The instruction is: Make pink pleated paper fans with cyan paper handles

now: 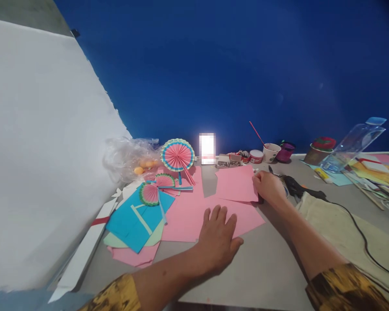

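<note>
A smaller pink paper piece [235,183] lies toward the far side of the table [246,280], partly over a large pink sheet [181,224], its right edge in the grip of the right hand [269,185], fingers closed on it. The left hand [218,242] is open, palm down and fingers apart, over the near part of the large sheet; how firmly it presses, I cannot tell. Just left, a blue sheet [121,226] bearing pale strips lies over pale green paper [116,240], with more pink paper below. A pleated watermelon-coloured fan [150,194] rests partly on the blue sheet, and behind it stands a round pleated fan [177,156] with a pink centre and blue band. Farther back on the left are a clear plastic bag [123,157] and orange balls [138,171]. Along the blue wall [194,65], right of centre, come a red-and-white tub [256,156], a paper cup [271,153] with a thin red stick [256,131] in it, and a purple pot [285,152]. Beyond the right hand lie a black tool [301,188] and a beige cloth [340,233]; a clear bottle [353,144] leans farther right.
</note>
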The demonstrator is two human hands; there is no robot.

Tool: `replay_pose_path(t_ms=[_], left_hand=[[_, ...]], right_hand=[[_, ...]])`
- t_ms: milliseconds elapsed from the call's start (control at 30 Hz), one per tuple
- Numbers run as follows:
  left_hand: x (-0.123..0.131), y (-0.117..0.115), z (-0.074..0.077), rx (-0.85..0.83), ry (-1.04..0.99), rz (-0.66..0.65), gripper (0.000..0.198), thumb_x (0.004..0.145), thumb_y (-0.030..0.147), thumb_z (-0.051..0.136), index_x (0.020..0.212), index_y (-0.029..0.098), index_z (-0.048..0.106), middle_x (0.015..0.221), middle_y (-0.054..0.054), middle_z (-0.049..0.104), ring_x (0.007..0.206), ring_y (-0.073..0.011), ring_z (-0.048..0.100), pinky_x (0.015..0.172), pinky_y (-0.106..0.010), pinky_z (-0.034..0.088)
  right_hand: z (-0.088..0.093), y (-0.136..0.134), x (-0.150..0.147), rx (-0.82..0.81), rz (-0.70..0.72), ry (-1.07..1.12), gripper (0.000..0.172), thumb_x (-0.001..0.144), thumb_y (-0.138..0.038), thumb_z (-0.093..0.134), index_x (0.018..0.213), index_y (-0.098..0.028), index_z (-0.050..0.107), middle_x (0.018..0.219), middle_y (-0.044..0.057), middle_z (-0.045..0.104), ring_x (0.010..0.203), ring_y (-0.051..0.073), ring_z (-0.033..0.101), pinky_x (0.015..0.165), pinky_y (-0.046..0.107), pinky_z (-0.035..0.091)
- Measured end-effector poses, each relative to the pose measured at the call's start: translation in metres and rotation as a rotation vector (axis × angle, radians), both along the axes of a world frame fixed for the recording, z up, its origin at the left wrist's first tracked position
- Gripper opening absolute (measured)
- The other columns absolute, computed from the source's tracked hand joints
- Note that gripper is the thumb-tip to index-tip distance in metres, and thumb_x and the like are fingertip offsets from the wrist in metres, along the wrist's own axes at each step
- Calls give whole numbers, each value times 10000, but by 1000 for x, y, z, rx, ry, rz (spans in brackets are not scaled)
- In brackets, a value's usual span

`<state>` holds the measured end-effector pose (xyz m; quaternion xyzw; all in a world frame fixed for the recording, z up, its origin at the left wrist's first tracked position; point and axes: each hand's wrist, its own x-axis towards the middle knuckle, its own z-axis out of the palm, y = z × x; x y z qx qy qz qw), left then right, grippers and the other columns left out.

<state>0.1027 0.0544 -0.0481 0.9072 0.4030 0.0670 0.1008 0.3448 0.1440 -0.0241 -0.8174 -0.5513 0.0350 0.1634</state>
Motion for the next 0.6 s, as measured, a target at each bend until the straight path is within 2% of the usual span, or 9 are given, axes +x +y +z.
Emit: replay_pose_path(t_ms=[100,233,367,500,600], left_hand=[[1,1,5,66,57,-35,482,995,484,462,1368,186,537,1442,-184,515,1353,-395,427,1105,-642,344],[3,1,1,156,139,-68,465,1012,459,444,1321,133,566,1411,-215,537,1340,-404,453,1071,-602,402],[2,-1,-4,231,203,-130,324,1002,259,449,1204,63,611,1313,-248,598,1277,-381,529,1048,-530,442],[-1,-3,4,206,242,-230,280,904,169,544,1136,32,620,1209,-247,645,1169,-346,591,986,-478,486],[-3,-5,12,140,234,-242,208,877,178,558,1044,75,627,1039,-169,680,975,-293,633,854,-435,529]], right_hand=[[-4,3,5,27,-33,22,280,931,-273,489,909,-166,748,921,130,776,851,253,711,663,280,415],[-6,6,10,46,-87,33,281,919,-276,503,905,-166,761,901,113,782,819,235,703,621,269,397],[-7,6,13,34,-86,35,250,899,-265,533,856,-173,762,870,110,780,797,236,699,594,276,368],[-8,5,13,6,-65,11,251,914,-267,521,862,-169,747,899,130,780,815,255,707,591,287,347],[-9,5,13,-43,-46,-38,282,933,-275,486,882,-164,740,926,151,777,861,283,715,608,300,354]])
